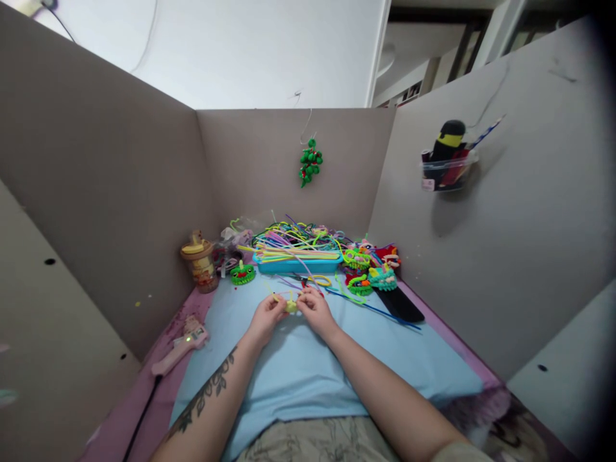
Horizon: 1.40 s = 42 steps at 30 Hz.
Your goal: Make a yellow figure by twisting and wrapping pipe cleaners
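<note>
Left hand (pixel 267 316) and right hand (pixel 316 313) pinch opposite sides of the yellow piece (pixel 291 307) over the cloth (pixel 308 378), probably to keep it steady, with the tray (pixel 298 265) beyond, seemingly placed for easy reach.

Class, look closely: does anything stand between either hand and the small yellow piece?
Nothing visible does. The left hand and the right hand hold the yellow piece from either side; the blue tray stands beyond them, not between.
</note>
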Tool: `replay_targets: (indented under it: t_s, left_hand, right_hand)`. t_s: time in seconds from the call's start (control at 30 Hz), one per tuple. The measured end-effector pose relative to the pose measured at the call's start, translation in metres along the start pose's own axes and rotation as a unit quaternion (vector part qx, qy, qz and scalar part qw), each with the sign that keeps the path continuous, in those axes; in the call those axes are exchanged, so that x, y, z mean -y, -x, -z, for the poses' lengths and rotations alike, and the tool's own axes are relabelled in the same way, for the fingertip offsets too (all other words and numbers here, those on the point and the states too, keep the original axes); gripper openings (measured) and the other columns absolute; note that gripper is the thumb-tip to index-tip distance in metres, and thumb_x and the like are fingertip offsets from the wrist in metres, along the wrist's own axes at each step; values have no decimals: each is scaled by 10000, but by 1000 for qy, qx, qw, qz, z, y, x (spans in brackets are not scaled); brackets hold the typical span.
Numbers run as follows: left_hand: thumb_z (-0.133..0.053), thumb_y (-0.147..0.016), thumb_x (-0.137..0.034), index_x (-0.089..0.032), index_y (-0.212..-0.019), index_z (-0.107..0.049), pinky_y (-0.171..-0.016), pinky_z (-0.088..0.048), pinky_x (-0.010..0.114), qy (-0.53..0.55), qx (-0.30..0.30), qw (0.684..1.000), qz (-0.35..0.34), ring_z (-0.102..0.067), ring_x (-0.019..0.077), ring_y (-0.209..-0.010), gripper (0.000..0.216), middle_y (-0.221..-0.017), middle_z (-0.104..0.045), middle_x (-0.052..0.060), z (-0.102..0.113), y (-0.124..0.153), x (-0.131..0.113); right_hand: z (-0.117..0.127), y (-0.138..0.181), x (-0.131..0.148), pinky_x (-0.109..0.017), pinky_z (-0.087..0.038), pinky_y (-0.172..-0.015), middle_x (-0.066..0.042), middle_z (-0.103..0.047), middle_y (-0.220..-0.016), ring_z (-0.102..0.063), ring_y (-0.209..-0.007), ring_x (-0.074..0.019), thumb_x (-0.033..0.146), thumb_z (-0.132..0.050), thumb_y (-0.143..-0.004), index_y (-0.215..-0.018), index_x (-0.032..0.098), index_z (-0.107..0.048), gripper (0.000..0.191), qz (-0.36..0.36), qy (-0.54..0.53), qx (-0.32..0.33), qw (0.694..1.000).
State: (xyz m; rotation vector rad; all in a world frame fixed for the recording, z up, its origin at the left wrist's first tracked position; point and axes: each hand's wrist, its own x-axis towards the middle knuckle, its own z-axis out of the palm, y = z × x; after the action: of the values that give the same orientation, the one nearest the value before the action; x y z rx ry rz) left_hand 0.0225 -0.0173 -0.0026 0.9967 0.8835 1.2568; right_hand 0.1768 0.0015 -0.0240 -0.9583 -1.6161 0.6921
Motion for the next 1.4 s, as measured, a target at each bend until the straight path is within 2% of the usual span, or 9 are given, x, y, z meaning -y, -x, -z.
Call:
replay_targets:
  t_s: [0.2,0.33,0.5,0.63,0.73,0.8,0.9,1.13,1.4]
  left_hand:
    - [-741,-601,-417,-152,-711,-538,-627,-450,210,-27,13,1000,-1,-563,111,-661,351,-695,-597,-2,-2,2,0]
    - [-718,-605,-459,-156,-753,-549,-598,-457,217,-45,-18,999,-18,-578,128,-664,378,-728,-620,14,-1,0,-2]
    - [-701,-606,-492,-169,-816,-525,-501,-426,200,-65,-61,996,-15,-572,122,-583,424,-660,-607,-9,5,-6,1]
    - [-740,-581,-446,-175,-926,-512,-522,-440,212,-40,-61,997,-12,-576,119,-580,494,-669,-607,-12,9,-9,3]
    - [-780,-547,-378,-174,-1017,-504,-619,-470,248,-1,-53,998,-37,-610,134,-680,583,-864,-641,38,9,-9,3]
    - [-800,-520,-348,-178,-1070,-492,-675,-474,272,8,-36,998,-48,-620,150,-738,653,-971,-632,63,8,-8,2]
    - [-803,-520,-336,-183,-1156,-455,-700,-470,281,-5,1,998,-56,-620,161,-738,742,-892,-641,43,5,-7,2]
    - [-785,-552,-324,-163,-1191,-388,-652,-471,265,-28,-2,997,-72,-599,145,-661,769,-735,-611,-7,5,-8,7]
    - [-754,-587,-313,-172,-1167,-374,-645,-476,270,-59,10,995,-78,-599,144,-653,708,-738,-601,-10,4,-8,10]
  right_hand:
    - [0,2,7,-286,-442,-726,-38,-510,-811,-521,-805,-165,217,-472,-806,-672,182,-573,172,44,48,1,998]
    - [-1,2,4,-284,-466,-694,-71,-550,-952,-537,-898,-189,224,-488,-794,-760,189,-615,137,35,31,-7,999]
    - [-1,-2,-4,-303,-489,-716,-72,-606,-1027,-586,-919,-187,274,-521,-760,-1066,212,-544,314,-45,-105,-29,993]
    - [-1,-4,-2,-267,-481,-574,-19,-630,-776,-610,-665,-152,331,-613,-680,-968,199,-538,326,-128,-210,35,969]
    - [-1,-5,1,-236,-456,-505,36,-597,-648,-563,-519,-111,342,-664,-633,-937,199,-521,364,-165,-250,44,953]
    - [-2,-5,2,-224,-450,-489,53,-582,-624,-550,-484,-99,345,-679,-617,-947,198,-499,404,-179,-274,37,944]
    - [-4,-3,1,-219,-448,-472,60,-571,-650,-553,-481,-100,354,-679,-616,-940,218,-458,415,-187,-286,30,939]
    - [-2,1,6,-250,-472,-568,-62,-597,-927,-587,-832,-185,319,-581,-729,-732,189,-595,131,-50,-65,-6,997]
    - [-3,3,5,-225,-443,-532,-77,-572,-951,-577,-835,-173,210,-550,-733,-701,180,-667,125,25,52,-6,998]
